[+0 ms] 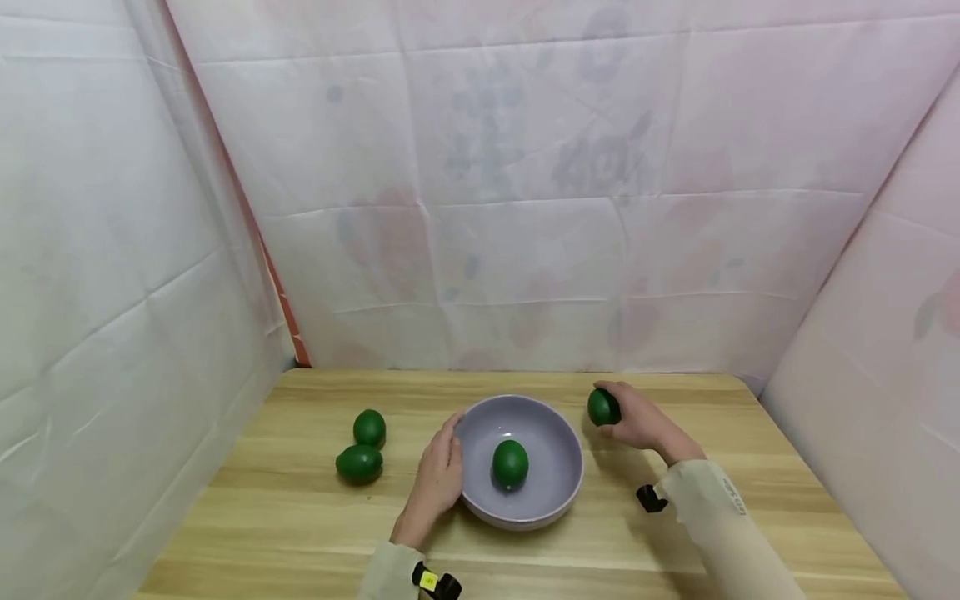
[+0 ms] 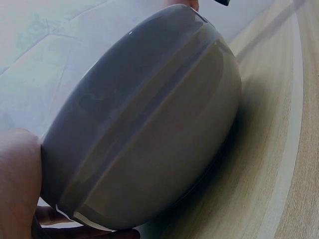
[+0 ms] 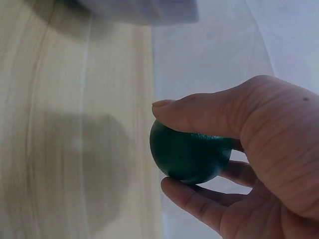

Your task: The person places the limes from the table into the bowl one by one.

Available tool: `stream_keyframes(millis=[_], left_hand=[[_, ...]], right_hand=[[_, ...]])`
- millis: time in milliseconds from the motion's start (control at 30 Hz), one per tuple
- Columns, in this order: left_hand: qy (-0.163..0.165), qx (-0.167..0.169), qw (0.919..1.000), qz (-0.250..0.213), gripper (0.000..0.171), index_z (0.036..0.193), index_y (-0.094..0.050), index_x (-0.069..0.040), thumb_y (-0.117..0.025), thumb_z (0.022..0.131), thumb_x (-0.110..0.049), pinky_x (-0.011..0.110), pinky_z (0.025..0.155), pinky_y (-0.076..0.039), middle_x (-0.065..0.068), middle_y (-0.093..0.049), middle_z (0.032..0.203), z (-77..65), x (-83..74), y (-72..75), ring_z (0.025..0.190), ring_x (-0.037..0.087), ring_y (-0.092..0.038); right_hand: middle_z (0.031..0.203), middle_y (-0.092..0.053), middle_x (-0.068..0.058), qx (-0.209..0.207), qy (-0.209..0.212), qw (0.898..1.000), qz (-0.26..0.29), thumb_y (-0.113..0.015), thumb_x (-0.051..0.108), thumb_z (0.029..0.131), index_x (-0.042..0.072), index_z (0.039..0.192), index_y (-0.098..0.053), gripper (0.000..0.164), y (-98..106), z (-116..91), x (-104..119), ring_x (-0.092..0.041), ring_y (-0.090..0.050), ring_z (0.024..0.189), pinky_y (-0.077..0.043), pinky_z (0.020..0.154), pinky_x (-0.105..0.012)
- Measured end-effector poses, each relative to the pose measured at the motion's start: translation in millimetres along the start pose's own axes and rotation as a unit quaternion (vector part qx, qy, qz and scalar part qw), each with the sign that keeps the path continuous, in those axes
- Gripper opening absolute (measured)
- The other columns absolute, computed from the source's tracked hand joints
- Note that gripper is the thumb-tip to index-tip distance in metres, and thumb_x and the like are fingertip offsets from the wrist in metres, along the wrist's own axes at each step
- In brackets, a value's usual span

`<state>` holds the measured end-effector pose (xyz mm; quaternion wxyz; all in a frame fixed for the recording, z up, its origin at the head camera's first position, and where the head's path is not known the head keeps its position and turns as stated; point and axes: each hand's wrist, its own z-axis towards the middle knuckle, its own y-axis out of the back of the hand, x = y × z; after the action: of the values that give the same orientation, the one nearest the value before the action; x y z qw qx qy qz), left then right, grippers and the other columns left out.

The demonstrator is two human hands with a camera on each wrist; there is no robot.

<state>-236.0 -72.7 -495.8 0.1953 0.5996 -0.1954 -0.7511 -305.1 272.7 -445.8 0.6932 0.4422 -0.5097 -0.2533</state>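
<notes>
A lilac bowl (image 1: 551,487) stands on the table with one dark green lime (image 1: 510,464) inside. My left hand (image 1: 438,471) holds the bowl at its left side, fingertips near the rim. In the left wrist view, the bowl's outer wall (image 2: 154,134) fills the middle, and some fingers (image 2: 89,232) curve along its lower end. To the right of the bowl, my right hand (image 1: 637,417) pinches another lime (image 1: 603,407) between thumb and fingers. In the right wrist view this lime (image 3: 187,154) is raised, its shadow falling on the wood.
Two more limes, one at the back (image 1: 370,428) and one in front (image 1: 359,464), lie close together left of the bowl. The wooden table (image 1: 285,517) has cloth sheets (image 1: 525,250) hanging behind it and on both sides.
</notes>
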Motion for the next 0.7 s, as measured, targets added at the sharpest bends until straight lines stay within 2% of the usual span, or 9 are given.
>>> stream_keyframes(millis=[200,400,567,700], left_hand=[[0.001,-0.001,1.0,0.0,0.045,0.155,-0.04,-0.013,-0.033,0.11,-0.012,0.054,0.119,-0.039,0.014,-0.047,0.157,-1.9,0.1,-0.2,0.147,0.034,-0.044],[-0.005,-0.002,1.0,0.002,0.045,0.155,-0.041,-0.013,-0.034,0.11,-0.012,0.054,0.119,-0.039,0.014,-0.047,0.157,-1.9,-0.3,0.7,0.147,0.035,-0.044],[0.001,-0.015,0.9999,0.009,0.044,0.153,-0.043,-0.012,-0.036,0.11,-0.011,0.054,0.118,-0.04,0.014,-0.049,0.155,-5.4,-1.6,1.8,0.146,0.035,-0.046],[0.0,-0.01,0.9999,0.002,0.044,0.154,-0.042,-0.011,-0.035,0.11,-0.011,0.054,0.119,-0.04,0.015,-0.048,0.156,-4.3,-3.4,1.3,0.146,0.035,-0.045]], right_hand=[[0.141,-0.048,-0.036,-0.008,0.0,1.0,0.006,-0.08,0.011,0.084,-0.004,0.149,-0.041,0.077,6.0,0.5,13.8,-0.045,-0.062,0.111,-0.056,0.088,-0.058],[0.141,-0.049,-0.034,-0.026,0.01,1.0,0.005,-0.079,0.009,0.084,-0.003,0.149,-0.043,0.075,13.7,2.0,29.2,-0.044,-0.062,0.112,-0.056,0.09,-0.058],[0.145,-0.047,-0.031,-0.021,0.021,1.0,0.007,-0.077,0.011,0.087,0.001,0.151,-0.041,0.075,17.7,2.0,42.1,-0.043,-0.062,0.114,-0.056,0.091,-0.057],[0.145,-0.048,-0.03,-0.033,0.03,0.999,0.005,-0.078,0.009,0.086,0.001,0.151,-0.041,0.074,22.0,0.3,49.4,-0.041,-0.063,0.112,-0.057,0.091,-0.055]])
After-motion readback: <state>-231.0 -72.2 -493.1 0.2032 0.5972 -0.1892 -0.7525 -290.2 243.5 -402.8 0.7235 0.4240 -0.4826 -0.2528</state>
